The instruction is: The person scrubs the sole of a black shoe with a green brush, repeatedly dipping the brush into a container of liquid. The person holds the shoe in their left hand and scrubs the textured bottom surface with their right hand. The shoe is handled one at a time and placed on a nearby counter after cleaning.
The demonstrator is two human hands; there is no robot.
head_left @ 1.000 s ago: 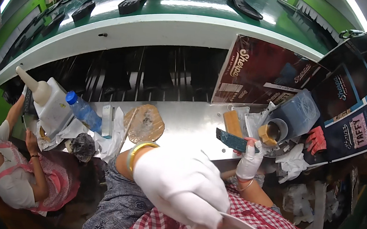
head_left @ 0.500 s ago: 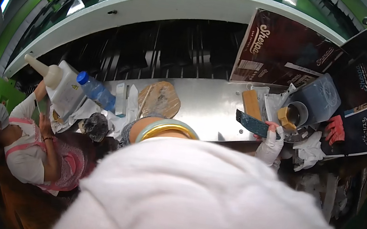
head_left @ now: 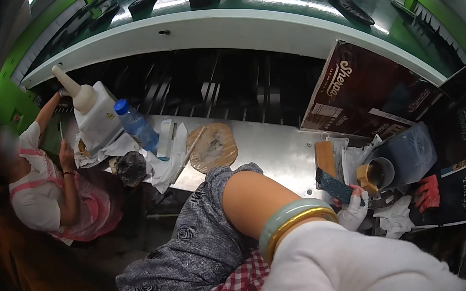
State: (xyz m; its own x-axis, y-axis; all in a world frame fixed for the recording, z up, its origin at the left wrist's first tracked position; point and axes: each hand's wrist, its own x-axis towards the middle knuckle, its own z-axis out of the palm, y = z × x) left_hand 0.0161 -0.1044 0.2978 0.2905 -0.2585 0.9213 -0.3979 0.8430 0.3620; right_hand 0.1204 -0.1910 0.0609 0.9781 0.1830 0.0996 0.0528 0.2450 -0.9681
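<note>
Dark strip (head_left: 334, 186) slants up-left from the right hand (head_left: 354, 210) pinching its end; left hand (head_left: 365, 286) farther, its grip unclear.

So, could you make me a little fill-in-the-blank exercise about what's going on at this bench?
1. The left hand and the right hand both wear ____ gloves.
2. Of the two bangles on the left wrist, one is pale green and the other is ____.
3. The clear bottle is closed with a ____ cap.
4. In the picture, the white jug stands to the ____ of that bottle.

Missing words: white; gold; blue; left.
</note>
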